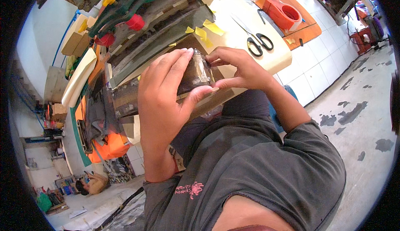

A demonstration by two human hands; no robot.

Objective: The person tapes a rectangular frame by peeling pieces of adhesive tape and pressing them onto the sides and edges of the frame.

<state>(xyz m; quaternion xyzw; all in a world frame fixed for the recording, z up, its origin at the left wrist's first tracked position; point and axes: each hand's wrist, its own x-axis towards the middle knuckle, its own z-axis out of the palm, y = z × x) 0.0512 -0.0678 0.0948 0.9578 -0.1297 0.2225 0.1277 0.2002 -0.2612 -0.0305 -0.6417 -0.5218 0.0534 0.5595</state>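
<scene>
Between my hands is a small dark block (198, 72) with a shiny, brownish, tape-like face; its kind is unclear. My left hand (162, 81) lies along its left side, fingers over the top and thumb at the near edge. At the right end, the fingers and thumb of my right hand (239, 70) close on the block. Both hands hold it above long dark boards (129, 97). Beyond my right hand, black-handled scissors (256, 39) lie on a cream sheet (273, 60). Small yellow paper scraps (202, 34) are scattered near the block.
A red tape roll or dispenser (282, 15) sits on an orange board (308, 33) at the far right. Green clamps (127, 8) with red caps stand over the boards at the far left. A person (95, 183) is on the floor at the lower left.
</scene>
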